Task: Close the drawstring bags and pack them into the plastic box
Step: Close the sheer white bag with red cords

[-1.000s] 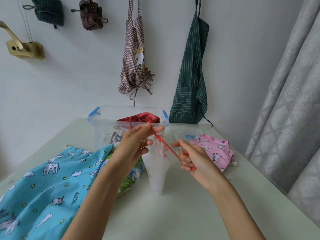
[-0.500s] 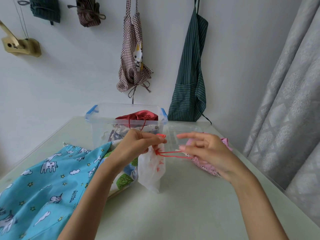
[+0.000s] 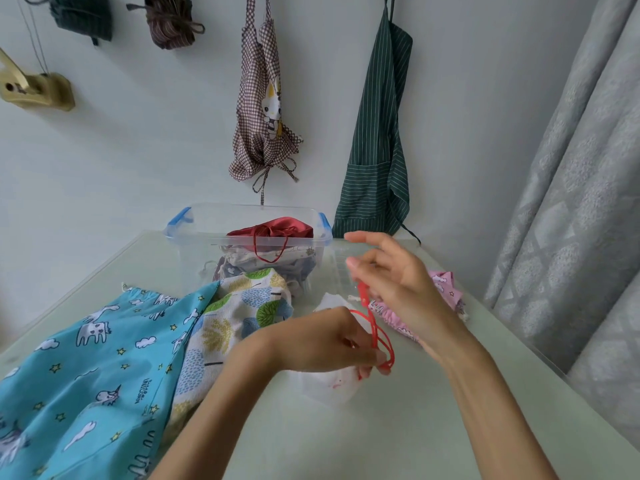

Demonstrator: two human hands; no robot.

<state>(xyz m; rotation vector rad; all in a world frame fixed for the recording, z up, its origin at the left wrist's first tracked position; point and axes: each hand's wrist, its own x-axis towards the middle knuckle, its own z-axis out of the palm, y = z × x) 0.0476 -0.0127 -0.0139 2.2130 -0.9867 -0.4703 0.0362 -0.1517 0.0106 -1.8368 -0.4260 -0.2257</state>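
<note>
My left hand (image 3: 325, 341) grips the gathered mouth of a small white drawstring bag (image 3: 329, 386) on the table. Its red drawstring (image 3: 375, 327) loops up to my right hand (image 3: 398, 285), which pinches the cord with the other fingers spread. Behind stands the clear plastic box (image 3: 194, 242) with blue clips, holding a dark red bag (image 3: 277, 232) on top of other bags. A blue unicorn bag (image 3: 86, 368) and a tree-print bag (image 3: 239, 317) lie at the left. A pink bag (image 3: 446, 285) lies behind my right hand.
The box's clear lid (image 3: 341, 268) lies right of the box. Aprons (image 3: 377, 133) and small bags hang on the wall behind. A grey curtain (image 3: 571, 202) stands at the right. The table (image 3: 381, 445) runs toward me with its edges at left and right.
My left hand has dropped with the white bag's mouth toward the table. My right hand has lifted the red cord up and to the right, and the cord now forms loops.
</note>
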